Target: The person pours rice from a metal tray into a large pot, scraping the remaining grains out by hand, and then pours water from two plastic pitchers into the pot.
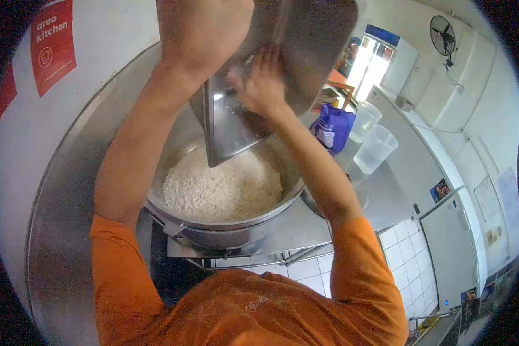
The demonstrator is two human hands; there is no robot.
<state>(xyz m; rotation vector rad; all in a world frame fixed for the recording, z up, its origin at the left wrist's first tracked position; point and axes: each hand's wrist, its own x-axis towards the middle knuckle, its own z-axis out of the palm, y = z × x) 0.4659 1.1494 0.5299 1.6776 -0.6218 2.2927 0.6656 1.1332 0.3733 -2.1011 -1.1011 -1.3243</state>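
A deep metal pan (314, 49) is tipped steeply over a big round steel bowl (245, 222), its lower corner hanging above the opening. My left hand (210, 32) is closed at the pan's upper left edge; its fingertips are hidden. Inside the pan, my right hand (264, 83) lies against the metal with fingers stretched out, slightly blurred. A white, grainy, flour-like food (219, 190) covers the inside of the bowl in a loose heap. Some white residue clings to the pan near my right hand.
The bowl stands on a steel table (380, 199). To its right are a purple bag (331, 127) and two translucent plastic jugs (376, 149). A white chest freezer (452, 230) runs along the right wall, and a steel wall panel rises at left.
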